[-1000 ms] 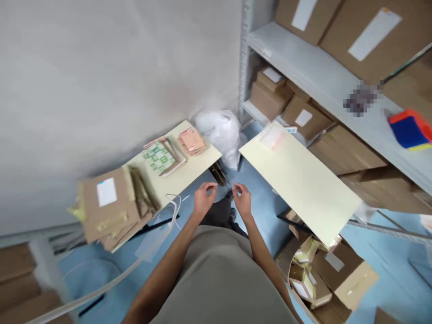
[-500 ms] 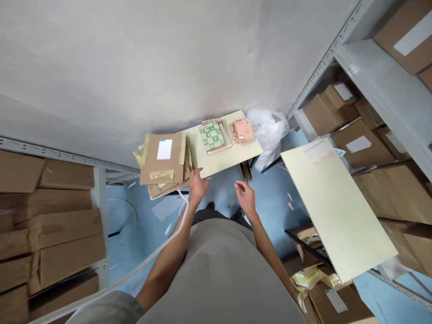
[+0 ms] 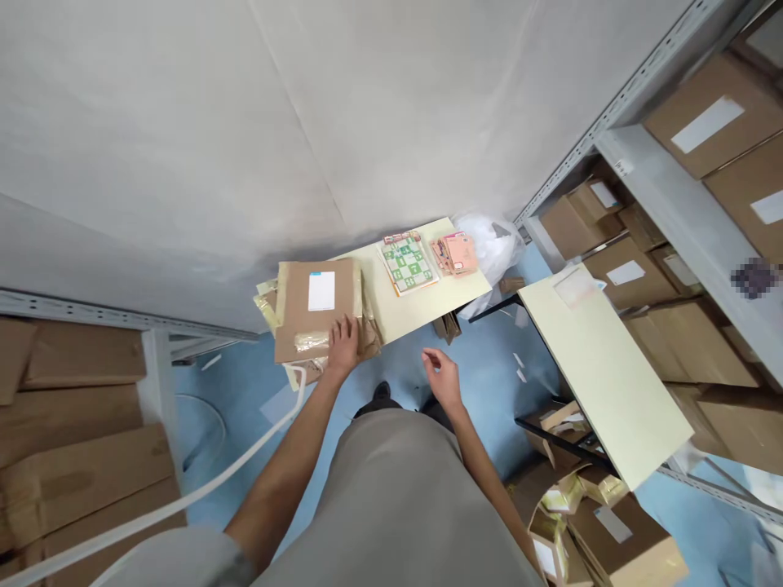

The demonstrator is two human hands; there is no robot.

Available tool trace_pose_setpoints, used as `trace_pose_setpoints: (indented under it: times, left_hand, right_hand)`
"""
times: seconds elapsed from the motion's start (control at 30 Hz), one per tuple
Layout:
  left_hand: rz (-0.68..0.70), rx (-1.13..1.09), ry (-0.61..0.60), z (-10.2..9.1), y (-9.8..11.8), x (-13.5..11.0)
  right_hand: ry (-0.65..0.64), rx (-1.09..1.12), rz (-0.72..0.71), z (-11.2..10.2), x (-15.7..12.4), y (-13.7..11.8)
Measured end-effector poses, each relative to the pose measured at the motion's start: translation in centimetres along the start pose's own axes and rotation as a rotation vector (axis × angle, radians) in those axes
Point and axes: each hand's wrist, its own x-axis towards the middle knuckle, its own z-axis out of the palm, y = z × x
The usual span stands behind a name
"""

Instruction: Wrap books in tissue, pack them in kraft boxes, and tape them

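My left hand (image 3: 343, 349) lies with its fingers stretched over the front right part of a flat cardboard piece (image 3: 294, 306). This piece has a white label (image 3: 321, 291) and clear tape on it, and tops a pile of flattened cardboard at the left end of a narrow pale table (image 3: 397, 316). My right hand (image 3: 443, 381) hovers over the floor in front of the table, loosely curled with nothing visible in it. Farther right on the table are a green-and-white checkered booklet (image 3: 409, 265) and a small stack of pink booklets (image 3: 460, 253).
A white plastic bag (image 3: 493, 249) stands beyond the table's right end. At right is a second pale table (image 3: 612, 383), with opened cartons (image 3: 617, 530) below it. Shelves of cardboard boxes (image 3: 91, 465) flank both sides. A white cable (image 3: 201, 489) crosses by my left arm.
My left hand has moved from the table's front edge onto the top cardboard piece. My right hand has stayed in front of the table, curled. The view has shifted slightly.
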Motion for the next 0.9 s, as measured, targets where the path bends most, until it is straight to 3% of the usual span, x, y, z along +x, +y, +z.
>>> trace_pose_setpoints:
  times: [0.33, 0.47, 0.53, 0.63, 0.73, 0.9]
  left_hand:
    - [0.221, -0.043, 0.009, 0.0, -3.2, -0.4]
    - [0.227, -0.144, 0.042, -0.7, -4.0, -1.7]
    - [0.198, -0.222, 0.123, -1.6, -4.4, -2.5]
    - [0.143, -0.36, 0.356, -4.3, -4.8, -3.3]
    - [0.078, -0.461, 0.598, -8.6, -3.9, -3.6]
    - [-0.122, -0.595, 0.955, -16.3, 1.0, -3.6]
  right_hand:
    - [0.006, -0.012, 0.029, 6.1, -2.3, -1.2]
    - [-0.01, -0.015, -0.014, 7.6, -2.1, -2.2]
    - [-0.016, -0.004, -0.034, 7.9, -1.9, -2.5]
    - [-0.019, 0.013, -0.054, 7.8, -1.5, -2.9]
    - [-0.014, 0.039, -0.071, 7.1, -0.9, -3.0]
    - [0.071, 0.115, -0.114, 3.5, 1.5, -3.4]
